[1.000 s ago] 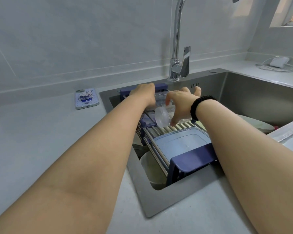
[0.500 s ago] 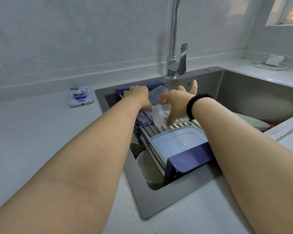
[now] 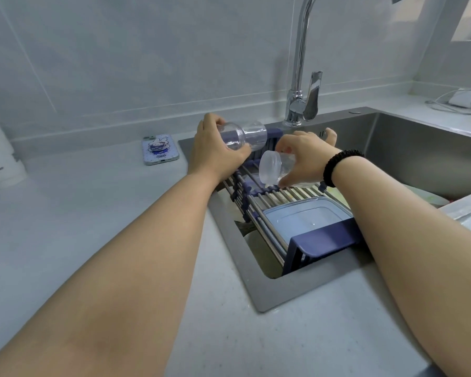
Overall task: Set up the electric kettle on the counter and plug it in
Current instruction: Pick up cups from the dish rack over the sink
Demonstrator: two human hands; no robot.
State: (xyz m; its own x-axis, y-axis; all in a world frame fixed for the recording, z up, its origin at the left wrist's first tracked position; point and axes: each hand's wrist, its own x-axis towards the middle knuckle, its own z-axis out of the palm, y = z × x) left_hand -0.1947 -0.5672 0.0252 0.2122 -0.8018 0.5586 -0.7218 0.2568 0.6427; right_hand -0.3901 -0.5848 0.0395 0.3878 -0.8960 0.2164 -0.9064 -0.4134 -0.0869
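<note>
Since the earlier frame our left hand (image 3: 215, 148) has lifted a clear plastic jar (image 3: 242, 137) up off the drying rack (image 3: 259, 202), and our view has swung left; we now grip that jar on its side, threaded mouth toward the palm, fingers curled round it above the back rim of the sink (image 3: 256, 281); our right hand (image 3: 302, 159) holds a second clear container (image 3: 275, 168), tilted, with its frosted lid facing left, thumb and fingers pinching its body just above the rack's metal bars; a black hair tie (image 3: 337, 167) circles that wrist.

On the rack, nearer us, a pale blue food-container lid (image 3: 302, 221) lies flat beside the rack's dark blue end piece (image 3: 326, 240); a chrome tap (image 3: 299, 77) rises behind the sink; a phone in a cartoon case (image 3: 160, 149) lies face down on the counter (image 3: 93, 202) left of the sink; a white charger with its cable (image 3: 464, 97) sits on the counter at far right.

At the far left edge a white rounded object (image 3: 0, 153) stands on the counter; it may be the kettle, though we cannot tell from so little of it.
</note>
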